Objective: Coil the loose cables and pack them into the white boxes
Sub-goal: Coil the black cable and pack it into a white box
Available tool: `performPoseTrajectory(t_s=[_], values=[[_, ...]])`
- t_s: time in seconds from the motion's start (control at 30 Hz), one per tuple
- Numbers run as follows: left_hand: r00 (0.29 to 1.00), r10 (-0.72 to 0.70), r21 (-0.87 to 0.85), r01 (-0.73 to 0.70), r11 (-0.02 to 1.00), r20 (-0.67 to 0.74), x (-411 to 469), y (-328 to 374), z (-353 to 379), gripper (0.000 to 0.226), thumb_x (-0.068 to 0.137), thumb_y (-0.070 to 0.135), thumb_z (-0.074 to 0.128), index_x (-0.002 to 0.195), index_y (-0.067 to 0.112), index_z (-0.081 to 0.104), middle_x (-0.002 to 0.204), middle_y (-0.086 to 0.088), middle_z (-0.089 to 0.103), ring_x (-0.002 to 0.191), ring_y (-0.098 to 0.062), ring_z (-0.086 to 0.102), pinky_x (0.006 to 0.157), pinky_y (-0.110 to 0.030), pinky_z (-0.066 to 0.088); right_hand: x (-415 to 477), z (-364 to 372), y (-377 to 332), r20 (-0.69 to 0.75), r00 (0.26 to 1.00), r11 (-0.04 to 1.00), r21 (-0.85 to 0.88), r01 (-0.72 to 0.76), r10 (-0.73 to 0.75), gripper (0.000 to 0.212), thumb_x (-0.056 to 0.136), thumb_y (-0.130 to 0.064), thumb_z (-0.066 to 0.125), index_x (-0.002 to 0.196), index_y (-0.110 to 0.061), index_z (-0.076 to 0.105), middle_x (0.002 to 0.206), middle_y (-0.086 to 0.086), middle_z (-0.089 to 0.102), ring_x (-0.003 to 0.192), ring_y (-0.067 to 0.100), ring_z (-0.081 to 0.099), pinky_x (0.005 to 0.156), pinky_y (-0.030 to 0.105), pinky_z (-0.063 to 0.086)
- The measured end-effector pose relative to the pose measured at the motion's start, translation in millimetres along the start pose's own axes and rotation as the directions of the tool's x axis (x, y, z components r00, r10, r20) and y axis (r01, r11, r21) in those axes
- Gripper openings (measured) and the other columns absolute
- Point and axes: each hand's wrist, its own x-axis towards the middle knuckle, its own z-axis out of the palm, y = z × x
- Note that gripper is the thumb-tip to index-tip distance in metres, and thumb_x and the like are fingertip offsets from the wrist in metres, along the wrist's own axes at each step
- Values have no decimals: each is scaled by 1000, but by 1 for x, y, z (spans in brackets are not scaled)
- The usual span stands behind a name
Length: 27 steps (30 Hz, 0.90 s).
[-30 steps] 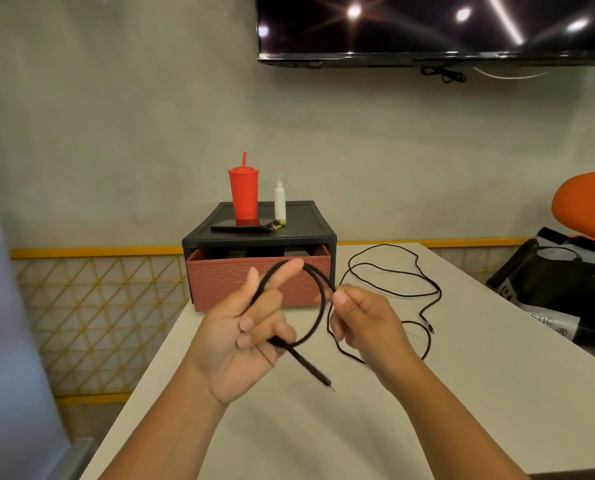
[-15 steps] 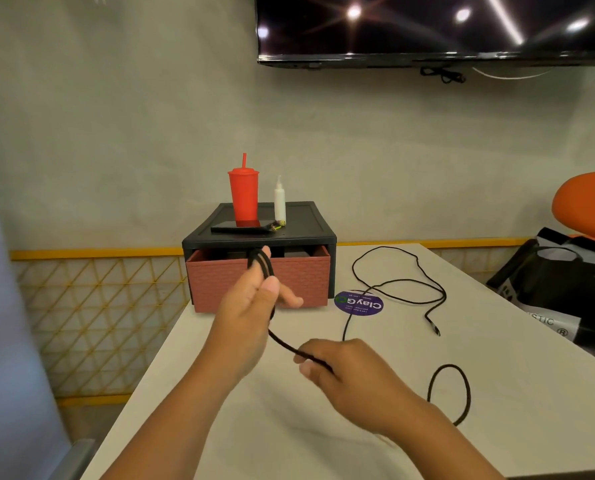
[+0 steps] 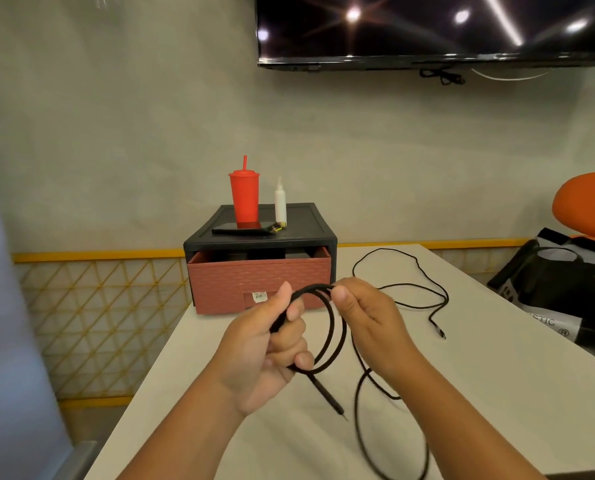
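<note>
In front of a drawer unit (image 3: 258, 282) at the desk's (image 3: 497, 393) far edge, a person's left hand (image 3: 268, 344) grips a small loop of black cable (image 3: 344, 329) above the near middle of the desk. Its fingers curl round the gathered turns, and one plug end (image 3: 327, 396) hangs below the fist. The right hand (image 3: 369, 320) pinches the top of the loop between thumb and fingertips, apparently laying on another turn. Coiling looks barely begun: about two turns are made, while most of the cable trails rightward across the desk, its other plug (image 3: 440, 332) lying towards the right edge. No white box is in view, so packing appears wholly undone.
</note>
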Motion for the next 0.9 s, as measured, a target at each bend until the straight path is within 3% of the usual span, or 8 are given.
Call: performPoseTrajectory(t_s=[0.07, 0.13, 0.27, 0.33, 0.57, 0.7, 0.83, 0.9], values=[[1000, 9, -78, -12, 997, -27, 3, -1, 1, 38, 81, 41, 46, 52, 17, 46, 37, 9, 20, 28, -3, 19, 38, -18, 36, -6, 8, -5, 71, 995, 997, 49, -67, 63, 42, 83, -62, 42, 97, -27, 61, 83, -11, 63, 78, 4, 57, 70, 24, 46], [999, 12, -76, -15, 997, -41, 4, -3, 1, 40, 83, 43, 46, 51, 18, 43, 38, 8, 21, 28, -3, 20, 40, -19, 40, -9, 13, -11, 94, 992, 994, -65, -83, 89, 23, 89, -47, 46, 107, -33, 52, 87, -13, 64, 80, 4, 59, 73, 28, 50], [1000, 7, 36, -7, 999, 5, 3, -8, 4, 39, 80, 43, 47, 52, 17, 41, 43, 4, 28, 34, -7, 27, 56, -24, 49, -2, 6, -14, 91, 991, 897, -439, -46, 96, 30, 93, -27, 29, 113, -18, 50, 74, 2, 59, 68, 22, 55, 62, 36, 42], [1000, 31, 113, -32, 993, 3, 2, -9, 6, 37, 82, 40, 46, 54, 16, 40, 43, 5, 27, 36, -8, 26, 60, -25, 48, 4, 2, -11, 86, 988, 866, -496, -67, 126, 24, 97, -19, 31, 106, -11, 52, 67, 0, 50, 64, 21, 49, 58, 35, 37], [996, 69, 217, -56, 975, -51, 2, -6, -1, 34, 86, 36, 44, 61, 13, 46, 46, 6, 25, 39, -7, 24, 61, -25, 45, 10, -3, -14, 156, 942, 954, -79, -289, 298, 22, 96, -18, 46, 87, -10, 65, 61, 0, 53, 55, 11, 50, 59, 31, 44], [997, 37, 97, -31, 995, -66, 1, -2, -5, 32, 81, 32, 49, 55, 14, 47, 44, 7, 20, 35, -6, 19, 42, -21, 34, 5, -4, -8, 221, 931, 951, 42, -307, 290, 30, 91, -29, 54, 65, -16, 61, 53, -8, 49, 46, 3, 43, 51, 18, 37], [999, -23, -109, 19, 994, -35, 2, 0, -10, 31, 80, 30, 53, 53, 13, 52, 38, 9, 20, 31, -5, 12, 32, -18, 26, 1, -6, 6, 131, 966, 974, -9, -225, 224, 35, 84, -42, 52, 58, -19, 52, 46, -14, 45, 47, 0, 41, 49, 11, 32], [999, -11, -226, 19, 974, 40, 2, 5, -14, 25, 68, 27, 73, 57, 11, 57, 38, 9, 18, 34, -7, 8, 30, -18, 27, -7, -10, 19, 47, 976, 969, -140, -205, 213, 34, 89, -40, 50, 60, -23, 48, 47, -12, 45, 49, 0, 44, 49, 13, 32]])
